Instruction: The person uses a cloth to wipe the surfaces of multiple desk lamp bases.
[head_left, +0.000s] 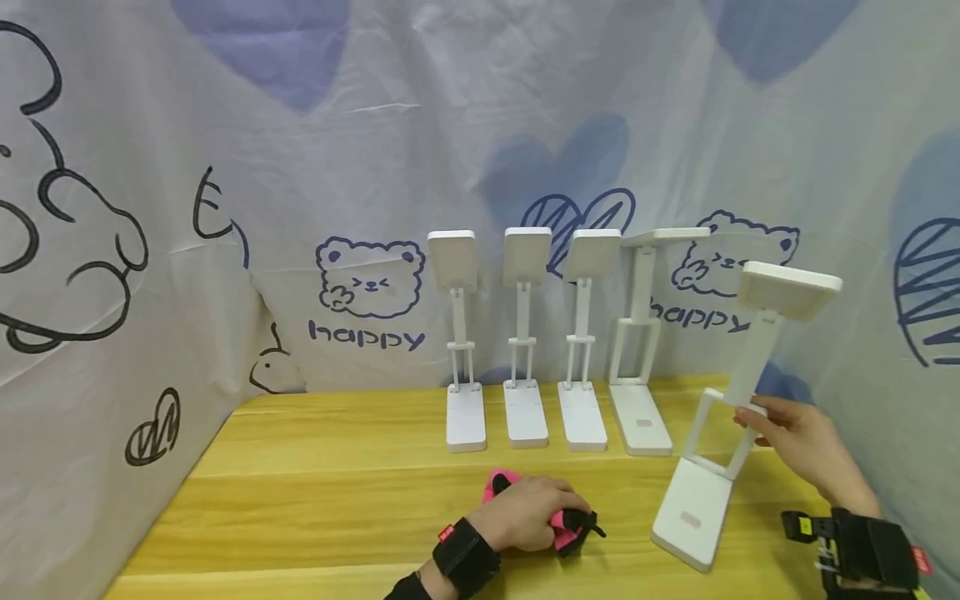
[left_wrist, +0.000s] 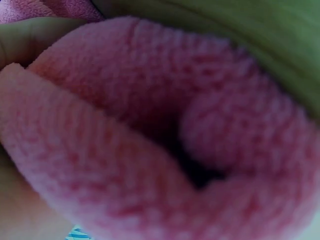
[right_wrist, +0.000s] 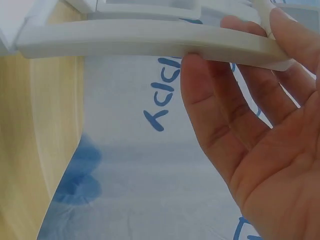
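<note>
In the head view, my left hand (head_left: 528,510) grips a bunched pink cloth (head_left: 564,533) with black parts, low over the middle of the table. Up close, the left wrist view shows fuzzy pink towelling (left_wrist: 100,145) folded over on itself, fingers at its left edge. On the right, my right hand (head_left: 813,446) holds a white folding desk lamp (head_left: 693,508) by the side of its open frame arm. Fingers and thumb pinch the frame bar (right_wrist: 125,37) in the right wrist view. This lamp leans to the right; whether its base touches the table I cannot tell.
Several similar white lamps stand in a row along the back of the wooden table (head_left: 322,483), the rightmost lamp (head_left: 641,421) with its head turned level. Behind and beside them hangs a printed curtain (head_left: 360,167) with hearts and bears.
</note>
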